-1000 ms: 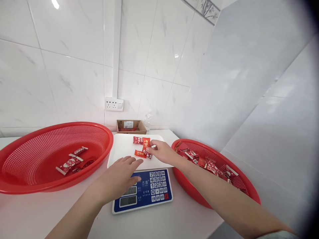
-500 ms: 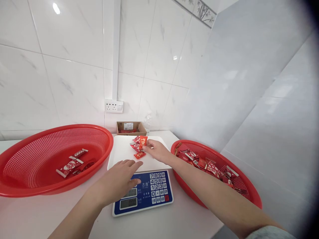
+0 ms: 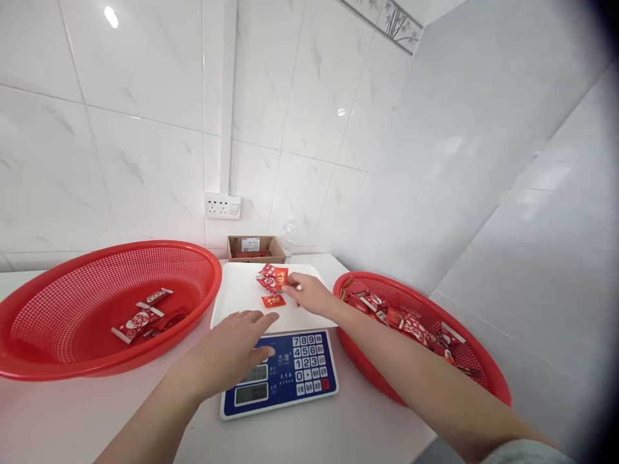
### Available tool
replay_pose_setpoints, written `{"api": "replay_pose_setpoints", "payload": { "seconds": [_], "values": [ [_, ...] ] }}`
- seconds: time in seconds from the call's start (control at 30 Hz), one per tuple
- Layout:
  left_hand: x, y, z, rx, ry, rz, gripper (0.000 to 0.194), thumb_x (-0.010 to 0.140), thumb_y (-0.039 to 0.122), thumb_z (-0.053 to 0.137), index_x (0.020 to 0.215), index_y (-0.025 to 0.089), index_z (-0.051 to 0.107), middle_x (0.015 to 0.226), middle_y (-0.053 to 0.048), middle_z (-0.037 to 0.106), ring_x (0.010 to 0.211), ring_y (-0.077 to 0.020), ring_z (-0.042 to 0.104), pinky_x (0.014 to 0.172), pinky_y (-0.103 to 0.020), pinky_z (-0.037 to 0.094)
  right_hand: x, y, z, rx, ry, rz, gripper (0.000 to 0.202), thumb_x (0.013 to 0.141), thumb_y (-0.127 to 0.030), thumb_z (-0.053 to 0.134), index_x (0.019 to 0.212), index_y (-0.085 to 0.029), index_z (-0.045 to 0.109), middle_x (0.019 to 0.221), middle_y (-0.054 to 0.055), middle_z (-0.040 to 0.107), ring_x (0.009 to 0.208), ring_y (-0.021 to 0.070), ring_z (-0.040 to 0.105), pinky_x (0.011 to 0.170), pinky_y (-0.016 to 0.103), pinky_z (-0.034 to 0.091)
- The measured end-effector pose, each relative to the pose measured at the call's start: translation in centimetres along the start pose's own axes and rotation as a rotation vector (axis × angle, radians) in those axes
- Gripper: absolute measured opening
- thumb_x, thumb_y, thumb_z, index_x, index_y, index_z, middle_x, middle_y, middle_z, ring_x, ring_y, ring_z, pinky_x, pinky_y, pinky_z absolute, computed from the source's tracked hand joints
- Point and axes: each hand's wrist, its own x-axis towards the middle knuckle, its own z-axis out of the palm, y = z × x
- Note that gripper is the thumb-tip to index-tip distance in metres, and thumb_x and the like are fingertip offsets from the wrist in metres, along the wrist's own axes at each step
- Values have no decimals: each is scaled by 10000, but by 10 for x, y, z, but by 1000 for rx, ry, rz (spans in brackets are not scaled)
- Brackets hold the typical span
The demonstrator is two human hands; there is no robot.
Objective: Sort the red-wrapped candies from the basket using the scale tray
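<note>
one red packet [image 3: 281,276] touches the right hand [image 3: 312,295], beyond the left hand [image 3: 231,351]

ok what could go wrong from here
The right hand pinches an orange-red packet at the white tray, and it might slip. The left hand hovers over the scale's panel, so it could brush a key. The right forearm, over the right basket, might snag its rim.

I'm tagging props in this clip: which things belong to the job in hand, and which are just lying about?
Apparently in use:
- right hand, holding a red packet
- left hand, open over the scale
- left basket and right basket, holding packets

Probably just lying about:
- cardboard box
- clear bottle
</note>
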Motion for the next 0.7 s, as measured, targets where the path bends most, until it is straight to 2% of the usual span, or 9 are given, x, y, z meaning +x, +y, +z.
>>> {"api": "replay_pose_setpoints", "payload": {
  "seconds": [0.17, 0.23, 0.3, 0.37, 0.47, 0.6, 0.7],
  "values": [
    [1, 1, 0, 9, -20, -10, 488, 910, 357, 398, 1381, 230, 392, 1342, -98, 525, 1238, -286, 461, 978, -411, 363, -12, 10, -17, -113, -158, 50, 300, 814, -377, 552, 579, -194, 515, 600, -16, 574, 568, 137, 513, 531, 257, 369],
    [2, 3, -1, 5, -22, -7, 492, 910, 360, 393, 1383, 226, 389, 1343, -98, 524, 1234, -288, 461, 973, -414, 365, -16, 12, -17, -173, -158, 64, 339, 812, -435, 556, 573, -196, 527, 596, -3, 578, 556, 147, 505, 523, 270, 365],
    [2, 3, -1, -1, -25, -6, 486, 908, 356, 391, 1377, 228, 399, 1334, -95, 532, 1223, -286, 470, 965, -411, 371, -19, 12, -14, -225, -102, 54, 300, 843, -421, 525, 644, -199, 564, 694, 25, 614, 646, 175, 540, 590, 298, 396],
    [1, 3, -1, -5, -19, -3, 476, 904, 352, 394, 1364, 234, 414, 1321, -91, 543, 1210, -285, 482, 958, -408, 375, -21, 12, -10, -261, -50, 19, 192, 863, -350, 518, 778, -203, 609, 895, 62, 640, 855, 216, 563, 727, 337, 421],
    [1, 1, 1, -10, -1, 2, 478, 896, 361, 404, 1358, 242, 421, 1316, -92, 547, 1208, -286, 484, 950, -409, 383, -19, 18, -5, -292, -39, -21, 139, 845, -236, 554, 954, -213, 637, 1117, 88, 601, 1090, 253, 495, 884, 379, 393],
    [2, -2, 4, -13, 14, 15, 478, 900, 387, 397, 1359, 257, 418, 1310, -91, 551, 1217, -287, 480, 937, -400, 399, -14, 27, -3, -308, -54, -13, 229, 850, -144, 508, 1019, -202, 653, 1139, 102, 601, 1093, 261, 510, 914, 401, 396],
    [2, -3, 5, -9, 10, 11, 475, 902, 385, 398, 1360, 259, 416, 1315, -93, 547, 1220, -291, 479, 939, -407, 400, -16, 24, -5, -292, -59, -53, 241, 870, -203, 520, 1079, -192, 638, 1180, 103, 581, 1120, 246, 497, 949, 383, 388]
  ]
}}
